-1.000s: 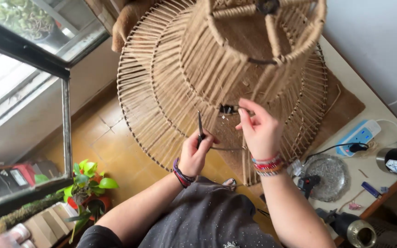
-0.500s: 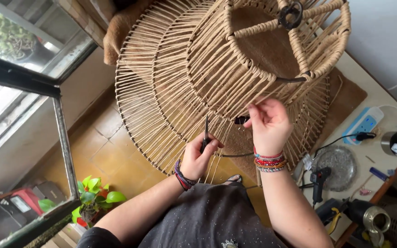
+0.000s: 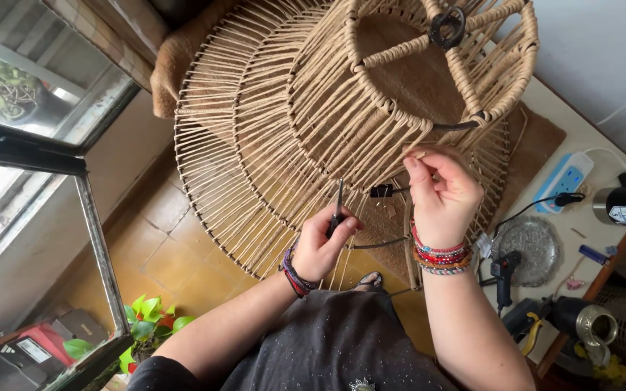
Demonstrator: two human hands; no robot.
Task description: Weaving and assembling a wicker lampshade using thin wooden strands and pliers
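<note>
Large tiered lampshade frame (image 3: 284, 123) that I see wound in tan jute cord, tilted with its narrow top ring toward the upper right and its wide lower ring toward the left; black metal hub (image 3: 448, 27) sits at the centre of the wrapped spokes. A stretch of bare dark wire (image 3: 454, 126) shows on the upper ring. Small black binder clip (image 3: 380, 191) grips a lower wire. A thin dark tool (image 3: 338, 206) stands upright against the vertical cords
</note>
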